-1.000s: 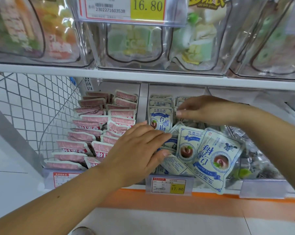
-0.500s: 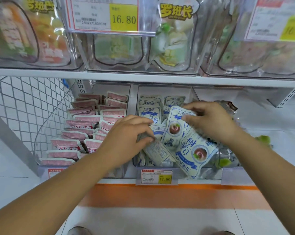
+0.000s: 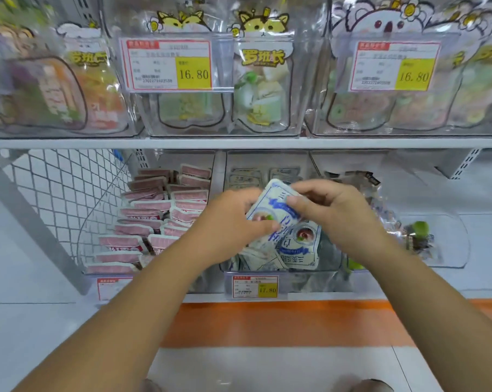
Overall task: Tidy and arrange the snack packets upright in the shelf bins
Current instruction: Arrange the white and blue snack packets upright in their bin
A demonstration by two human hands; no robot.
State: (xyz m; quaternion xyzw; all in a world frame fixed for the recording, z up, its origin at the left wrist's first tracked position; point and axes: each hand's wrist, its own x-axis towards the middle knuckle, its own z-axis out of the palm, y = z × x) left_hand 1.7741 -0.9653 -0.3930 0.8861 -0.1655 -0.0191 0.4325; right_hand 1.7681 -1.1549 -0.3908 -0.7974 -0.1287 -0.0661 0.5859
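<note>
Several white-and-blue snack packets (image 3: 275,205) are bunched together above the middle clear bin (image 3: 326,265) on the lower shelf. My left hand (image 3: 233,222) grips the bunch from the left, thumb across the front. From the right, my right hand (image 3: 335,210) pinches the top packet's upper edge. More of the same packets (image 3: 267,260) lie slumped at the bin's front, and a few stand upright at its back (image 3: 246,178). The pink packets (image 3: 154,210) stand in rows in the left bin.
A wire mesh panel (image 3: 55,199) closes the shelf's left end. The right bin (image 3: 437,239) holds clear packets with green pieces. Above, the upper shelf (image 3: 239,142) carries clear bins of large bags with 16.80 price tags (image 3: 168,66). A 17.80 tag (image 3: 254,286) hangs below.
Both hands have come together and gathered the loose white-and-blue packets into one bunch, raised higher in the middle bin. The view has pulled back and tilted up.
</note>
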